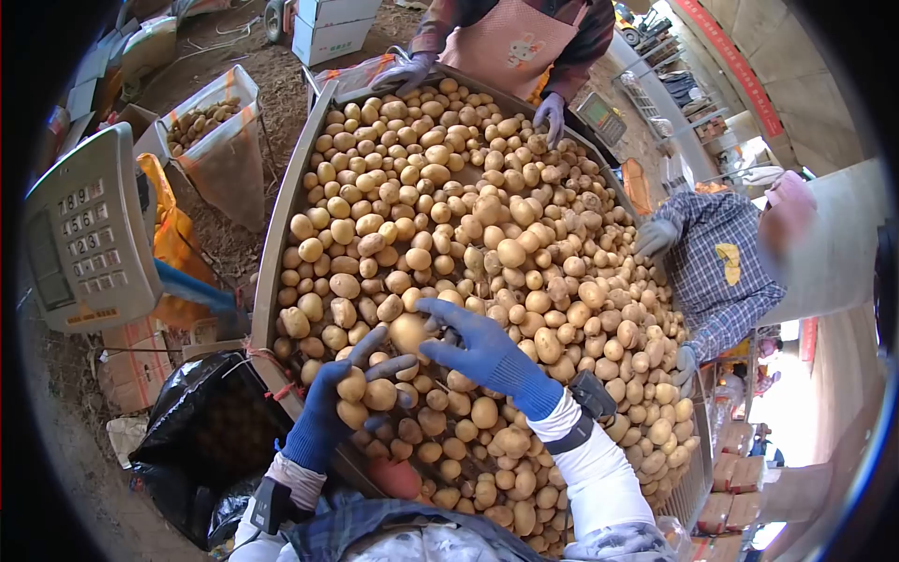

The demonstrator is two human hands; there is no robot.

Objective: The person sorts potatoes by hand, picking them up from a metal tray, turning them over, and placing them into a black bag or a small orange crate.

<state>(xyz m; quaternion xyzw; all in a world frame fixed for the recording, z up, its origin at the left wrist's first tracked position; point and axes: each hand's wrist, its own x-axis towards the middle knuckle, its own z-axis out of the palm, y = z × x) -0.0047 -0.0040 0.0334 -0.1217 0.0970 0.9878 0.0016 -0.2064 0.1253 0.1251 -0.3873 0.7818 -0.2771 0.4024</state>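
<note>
Potatoes (510, 252) fill a wide metal-edged table (272, 253). My left hand (328, 398), in a blue glove, is near the table's lower left edge, holding several potatoes (352, 385) against its palm and fingers. My right hand (482, 356), also gloved in blue, is just to the right, thumb and fingers bent around one side of a blurred potato (408, 334). This potato lies between my two hands, above the heap. Whether the right fingers touch it is hard to tell.
A co-worker in a pink apron (510, 47) leans at the far edge; another in a checked shirt (721, 253) is on the right. On the left are a scale display (89, 234), a black bag (178, 412) and a white-framed sack of potatoes (225, 169).
</note>
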